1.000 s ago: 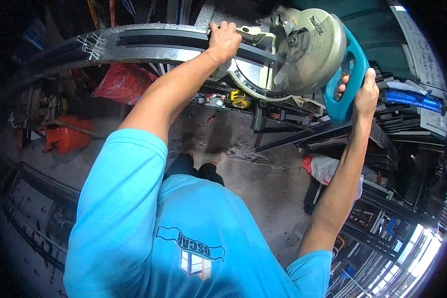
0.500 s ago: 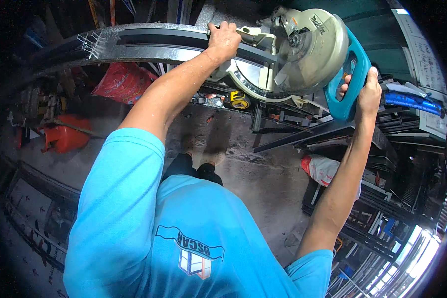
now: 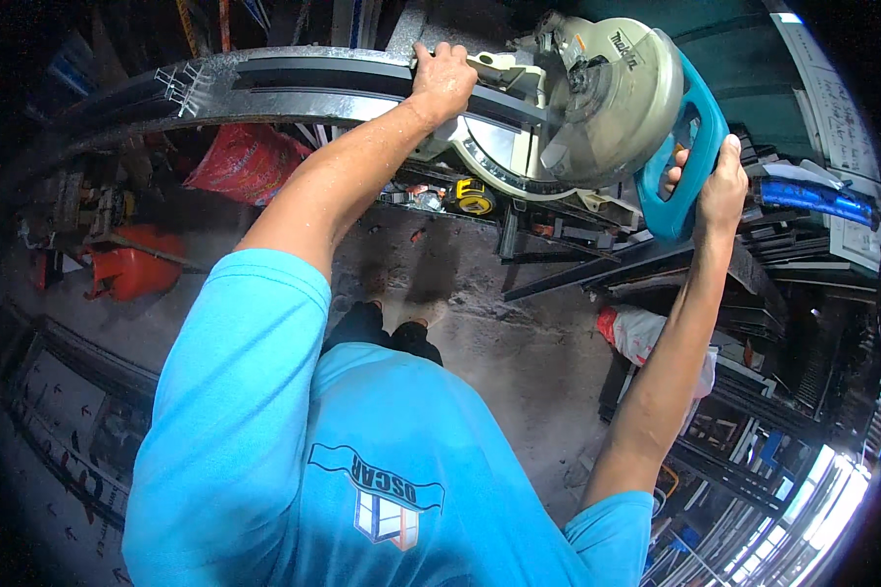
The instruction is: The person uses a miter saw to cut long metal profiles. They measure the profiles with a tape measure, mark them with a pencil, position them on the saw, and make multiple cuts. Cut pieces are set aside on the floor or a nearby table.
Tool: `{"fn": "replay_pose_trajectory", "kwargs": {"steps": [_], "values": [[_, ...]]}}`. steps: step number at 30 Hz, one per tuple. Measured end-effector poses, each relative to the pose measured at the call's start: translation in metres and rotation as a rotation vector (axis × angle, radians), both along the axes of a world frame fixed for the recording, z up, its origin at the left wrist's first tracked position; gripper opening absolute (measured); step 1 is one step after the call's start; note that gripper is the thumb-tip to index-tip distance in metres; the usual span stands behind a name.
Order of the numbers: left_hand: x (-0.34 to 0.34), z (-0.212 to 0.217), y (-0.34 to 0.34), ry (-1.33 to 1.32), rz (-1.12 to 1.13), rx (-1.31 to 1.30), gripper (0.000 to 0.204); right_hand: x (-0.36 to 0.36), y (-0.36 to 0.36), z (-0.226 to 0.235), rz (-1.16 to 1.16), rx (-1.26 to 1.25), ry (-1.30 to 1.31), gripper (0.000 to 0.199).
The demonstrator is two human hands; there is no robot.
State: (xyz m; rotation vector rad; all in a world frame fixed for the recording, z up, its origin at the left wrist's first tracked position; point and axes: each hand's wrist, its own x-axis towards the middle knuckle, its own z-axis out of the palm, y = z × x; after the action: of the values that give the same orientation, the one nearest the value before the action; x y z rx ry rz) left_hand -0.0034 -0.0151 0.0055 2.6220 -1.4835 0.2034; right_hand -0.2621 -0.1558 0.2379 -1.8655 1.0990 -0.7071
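A miter saw (image 3: 612, 122) with a pale housing, a clear blade guard and a teal handle (image 3: 677, 217) stands at the upper right. My right hand (image 3: 722, 184) is wrapped round that handle, its fingers through the loop. A long dark metal profile (image 3: 328, 72) lies along the bench and runs onto the saw's base by the fence. Over it my left hand (image 3: 444, 82) is closed, fingers curled across its far side, just left of the blade guard. Where the blade meets the profile is hidden by the guard.
Short bright metal offcuts (image 3: 184, 90) stand on the bench's left part. At the front of the saw sits a yellow-black tape measure (image 3: 473, 198). Below are a red sack (image 3: 245, 164) and an orange container (image 3: 137, 262). Dark profiles (image 3: 587, 276) are stacked at the right, beside a white-red bag (image 3: 646, 338).
The saw handle and my right hand have shifted very slightly left. My left hand stays on the dark profile.
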Motion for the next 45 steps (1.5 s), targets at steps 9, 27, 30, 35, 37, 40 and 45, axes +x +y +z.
{"fn": "replay_pose_trajectory", "kwargs": {"steps": [9,27,30,35,37,40,45], "values": [[-0.003,0.008,0.001,-0.012,0.013,0.047,0.025,0.001,0.0,0.005,0.008,0.061,0.01,0.065],[-0.004,0.0,-0.004,-0.063,0.057,-0.013,0.026,-0.001,0.001,0.001,0.005,0.025,-0.009,0.066],[-0.005,0.005,-0.004,-0.023,0.039,0.034,0.022,-0.001,0.003,-0.001,-0.01,0.025,-0.024,0.066],[-0.004,0.002,-0.003,-0.045,0.046,0.036,0.023,0.002,0.01,0.002,-0.008,0.06,-0.05,0.065],[-0.004,0.001,-0.003,-0.077,0.058,0.004,0.031,0.0,0.01,0.002,-0.01,0.03,-0.015,0.065],[-0.006,0.005,-0.002,-0.077,0.049,0.012,0.035,0.0,0.011,0.001,-0.011,0.006,-0.003,0.064],[-0.002,-0.003,-0.003,-0.084,0.04,-0.001,0.038,-0.002,0.007,-0.001,0.003,0.005,0.013,0.064]]}}
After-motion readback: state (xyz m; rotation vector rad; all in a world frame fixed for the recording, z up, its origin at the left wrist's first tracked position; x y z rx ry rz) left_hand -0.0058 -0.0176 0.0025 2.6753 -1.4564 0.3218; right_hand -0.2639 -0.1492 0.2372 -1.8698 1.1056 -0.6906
